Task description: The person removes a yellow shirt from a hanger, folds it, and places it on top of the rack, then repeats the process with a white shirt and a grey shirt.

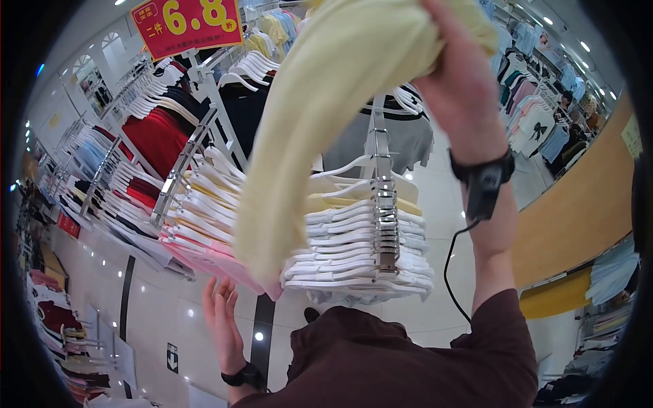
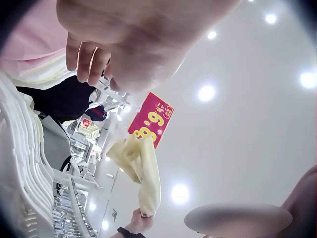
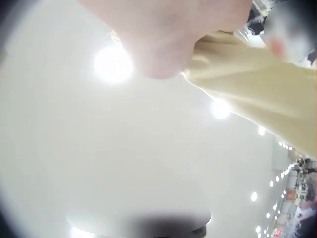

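A pale yellow garment (image 1: 299, 122) hangs from the raised right hand (image 1: 466, 85), which grips it at the upper right of the head view; the left wrist view shows the same garment (image 2: 148, 173) held up in the distance. Its cloth (image 3: 257, 84) spreads to the right of the hand (image 3: 163, 34) in the right wrist view. Low at the left, the left hand (image 1: 223, 316) is held up with fingers extended and nothing in it, beside a pink garment (image 1: 211, 258) on the rack. In its own wrist view the left hand (image 2: 129, 39) fills the top.
White hangers with folded-looking garments (image 1: 360, 248) hang on a metal rack rail (image 1: 386, 224) before the person. A red price sign (image 1: 187, 26) stands at the upper left. More racks with red tops (image 1: 155, 139) lie left, and a wooden counter (image 1: 578, 211) curves at the right.
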A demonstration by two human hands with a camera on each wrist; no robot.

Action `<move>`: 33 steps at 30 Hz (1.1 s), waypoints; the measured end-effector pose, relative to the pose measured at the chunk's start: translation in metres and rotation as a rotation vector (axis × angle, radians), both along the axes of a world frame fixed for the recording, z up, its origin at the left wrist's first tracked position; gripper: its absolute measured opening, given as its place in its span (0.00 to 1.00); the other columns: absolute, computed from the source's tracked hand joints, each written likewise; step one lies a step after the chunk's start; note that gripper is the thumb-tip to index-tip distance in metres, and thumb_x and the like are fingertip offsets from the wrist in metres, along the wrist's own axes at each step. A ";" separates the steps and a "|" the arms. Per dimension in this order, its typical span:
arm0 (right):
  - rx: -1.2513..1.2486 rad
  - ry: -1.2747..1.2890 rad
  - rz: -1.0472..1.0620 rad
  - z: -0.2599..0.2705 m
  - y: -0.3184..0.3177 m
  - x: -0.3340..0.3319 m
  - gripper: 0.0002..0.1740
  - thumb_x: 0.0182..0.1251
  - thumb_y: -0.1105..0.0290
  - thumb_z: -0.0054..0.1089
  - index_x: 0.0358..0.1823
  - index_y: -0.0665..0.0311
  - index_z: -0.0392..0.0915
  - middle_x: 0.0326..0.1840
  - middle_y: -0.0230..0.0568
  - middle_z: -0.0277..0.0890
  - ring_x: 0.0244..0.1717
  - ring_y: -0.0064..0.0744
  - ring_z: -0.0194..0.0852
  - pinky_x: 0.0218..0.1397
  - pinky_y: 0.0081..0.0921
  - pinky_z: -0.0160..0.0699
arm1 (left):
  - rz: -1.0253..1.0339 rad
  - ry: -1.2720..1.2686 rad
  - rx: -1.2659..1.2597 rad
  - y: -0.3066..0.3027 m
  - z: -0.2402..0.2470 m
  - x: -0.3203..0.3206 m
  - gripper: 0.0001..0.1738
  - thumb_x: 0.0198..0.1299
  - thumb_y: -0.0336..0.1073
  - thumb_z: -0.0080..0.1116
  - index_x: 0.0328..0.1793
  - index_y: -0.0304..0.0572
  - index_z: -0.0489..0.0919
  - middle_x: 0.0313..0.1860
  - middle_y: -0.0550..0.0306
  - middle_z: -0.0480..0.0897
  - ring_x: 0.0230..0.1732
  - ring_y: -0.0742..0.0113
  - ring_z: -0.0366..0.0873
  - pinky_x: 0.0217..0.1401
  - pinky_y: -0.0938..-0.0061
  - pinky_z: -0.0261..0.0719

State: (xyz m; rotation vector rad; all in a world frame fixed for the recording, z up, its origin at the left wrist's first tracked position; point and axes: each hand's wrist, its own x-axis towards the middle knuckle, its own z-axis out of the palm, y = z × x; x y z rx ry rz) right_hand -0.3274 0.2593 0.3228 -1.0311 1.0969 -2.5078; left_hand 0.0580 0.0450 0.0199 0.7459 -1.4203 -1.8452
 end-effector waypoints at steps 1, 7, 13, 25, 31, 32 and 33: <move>-0.007 0.001 -0.110 0.005 0.005 -0.011 0.22 0.89 0.57 0.57 0.74 0.59 0.77 0.71 0.37 0.83 0.71 0.33 0.83 0.73 0.42 0.82 | -0.001 0.004 0.008 -0.001 -0.004 0.005 0.29 0.87 0.40 0.48 0.88 0.38 0.64 0.77 0.43 0.76 0.73 0.58 0.76 0.80 0.61 0.73; -0.011 -0.200 -0.391 -0.075 0.037 -0.063 0.27 0.91 0.53 0.51 0.80 0.62 0.71 0.79 0.43 0.78 0.77 0.40 0.78 0.82 0.46 0.77 | -0.256 -0.040 0.077 0.001 -0.030 -0.008 0.22 0.86 0.34 0.51 0.80 0.35 0.72 0.67 0.47 0.84 0.66 0.60 0.82 0.74 0.64 0.79; 0.224 -0.504 -0.218 -0.260 0.066 -0.154 0.32 0.92 0.45 0.45 0.82 0.61 0.69 0.81 0.43 0.75 0.80 0.41 0.75 0.84 0.46 0.74 | -0.607 -0.057 0.069 0.007 -0.046 -0.042 0.20 0.84 0.29 0.53 0.77 0.33 0.74 0.66 0.48 0.86 0.67 0.62 0.83 0.76 0.66 0.78; 0.453 -0.286 -0.044 -0.224 0.041 -0.091 0.31 0.87 0.52 0.59 0.81 0.61 0.69 0.76 0.37 0.79 0.75 0.33 0.79 0.79 0.36 0.77 | -0.784 -0.168 -0.027 0.009 -0.048 -0.058 0.20 0.83 0.29 0.54 0.77 0.33 0.75 0.66 0.50 0.87 0.69 0.63 0.83 0.78 0.65 0.77; 0.553 -0.181 -0.276 -0.202 0.026 -0.101 0.29 0.81 0.64 0.68 0.78 0.63 0.71 0.72 0.39 0.81 0.70 0.34 0.83 0.75 0.35 0.82 | -0.785 -0.179 -0.072 0.008 -0.050 -0.055 0.20 0.83 0.29 0.54 0.77 0.33 0.75 0.66 0.50 0.87 0.68 0.64 0.83 0.77 0.65 0.78; 0.578 -0.151 -0.314 -0.199 0.021 -0.103 0.28 0.81 0.65 0.68 0.76 0.64 0.72 0.71 0.39 0.81 0.69 0.34 0.84 0.74 0.35 0.83 | -0.787 -0.181 -0.075 0.007 -0.052 -0.054 0.20 0.83 0.29 0.54 0.77 0.33 0.75 0.66 0.50 0.87 0.68 0.64 0.83 0.77 0.65 0.78; 0.573 -0.151 -0.317 -0.195 0.016 -0.108 0.28 0.81 0.65 0.68 0.76 0.64 0.72 0.71 0.39 0.81 0.69 0.34 0.84 0.74 0.35 0.83 | -0.780 -0.170 -0.090 0.007 -0.055 -0.054 0.21 0.83 0.30 0.55 0.77 0.33 0.75 0.66 0.49 0.88 0.67 0.63 0.84 0.75 0.66 0.79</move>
